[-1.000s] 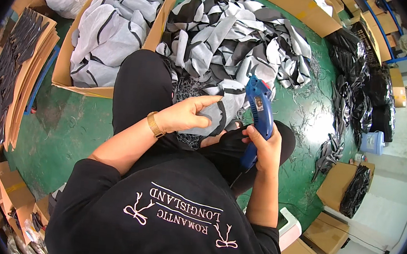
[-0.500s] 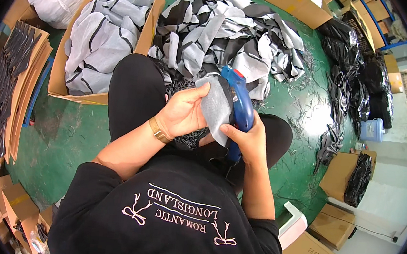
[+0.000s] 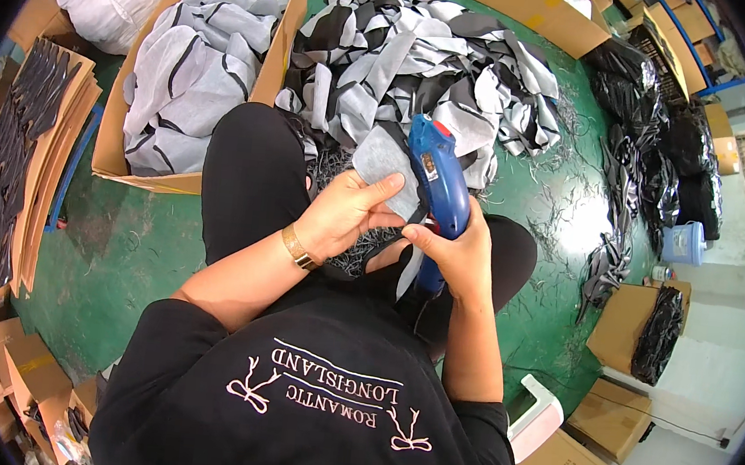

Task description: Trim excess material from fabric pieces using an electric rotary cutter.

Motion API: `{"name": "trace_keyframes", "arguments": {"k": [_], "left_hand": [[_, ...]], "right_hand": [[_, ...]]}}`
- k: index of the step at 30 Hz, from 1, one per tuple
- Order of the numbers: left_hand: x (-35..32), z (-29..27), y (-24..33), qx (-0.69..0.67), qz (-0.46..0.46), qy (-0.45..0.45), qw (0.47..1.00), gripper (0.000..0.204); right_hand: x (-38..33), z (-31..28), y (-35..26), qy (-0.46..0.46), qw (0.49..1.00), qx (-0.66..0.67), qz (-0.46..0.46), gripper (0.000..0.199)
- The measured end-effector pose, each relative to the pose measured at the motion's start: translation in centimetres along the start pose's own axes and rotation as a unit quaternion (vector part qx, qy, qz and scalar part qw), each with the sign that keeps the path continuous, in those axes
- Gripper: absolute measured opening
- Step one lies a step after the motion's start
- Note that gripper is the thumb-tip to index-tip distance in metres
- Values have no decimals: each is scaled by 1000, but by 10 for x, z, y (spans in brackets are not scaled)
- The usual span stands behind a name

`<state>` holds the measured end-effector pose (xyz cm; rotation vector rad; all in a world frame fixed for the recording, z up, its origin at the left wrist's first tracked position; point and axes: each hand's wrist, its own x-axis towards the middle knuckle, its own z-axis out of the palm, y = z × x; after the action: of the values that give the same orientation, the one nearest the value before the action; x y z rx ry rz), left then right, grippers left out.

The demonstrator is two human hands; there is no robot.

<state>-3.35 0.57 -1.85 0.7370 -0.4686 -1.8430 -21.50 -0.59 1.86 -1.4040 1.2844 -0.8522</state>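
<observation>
A: Head view, from the left: flat dark cut pieces (image 3: 22, 145) are stacked on cardboard at the edge, and next to them a cardboard box (image 3: 273, 71) is filled with grey-and-black fabric parts. What is held by the left hand (image 3: 342, 221)?

B: A small grey fabric piece (image 3: 386, 160) is pinched there, thumb laid over its lower edge and fingers closed beneath it, so the piece is kept raised over the lap. A gold bracelet (image 3: 299, 248) is worn at that wrist.

A: And further right?

B: A blue glue gun (image 3: 438, 185) is gripped by the right hand (image 3: 456, 254), fingers wrapped fully round the handle; whether the trigger is pressed cannot be told. The nozzle end is pointed away from the body, and the gun's body is touching the grey piece's right edge. Behind both, a loose heap of black, white and grey fabric pieces (image 3: 425, 58) is spread on the green floor (image 3: 138, 246), and black bundles (image 3: 640, 151) are lined up at far right.

A: How would this step be judged best done?

B: The piece should probably be kept flat and taut, with fingertips held back from the seam line. The nozzle is best guided along the edge steadily, so that a thin, even line is laid and hot glue is kept off skin and lap.
</observation>
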Motion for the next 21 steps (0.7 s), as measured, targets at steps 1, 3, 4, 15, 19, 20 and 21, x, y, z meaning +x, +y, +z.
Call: {"name": "trace_keyframes", "arguments": {"k": [1,3,4,15,19,20,21], "left_hand": [[0,-1,-3,-33,-11,-12,999,26],[1,-7,-4,-60,-36,-45,997,26],[-1,-1,-1,-53,-37,-40,997,26],[8,-18,22,73,52,79,993,23],[13,-21,23,60,91,106,988,19],[15,-19,22,54,114,112,986,18],[16,-19,22,47,136,117,983,18]], "right_hand": [[-2,1,-2,9,1000,-28,7,61],[1,0,0,11,1000,-28,2,60],[2,0,-2,0,999,-46,-1,60],[2,-18,-6,2,995,89,55,40],[-19,-31,2,-50,987,138,70,42],[-24,-31,3,-54,987,129,78,42],[-28,-28,3,-56,987,120,87,42]]}}
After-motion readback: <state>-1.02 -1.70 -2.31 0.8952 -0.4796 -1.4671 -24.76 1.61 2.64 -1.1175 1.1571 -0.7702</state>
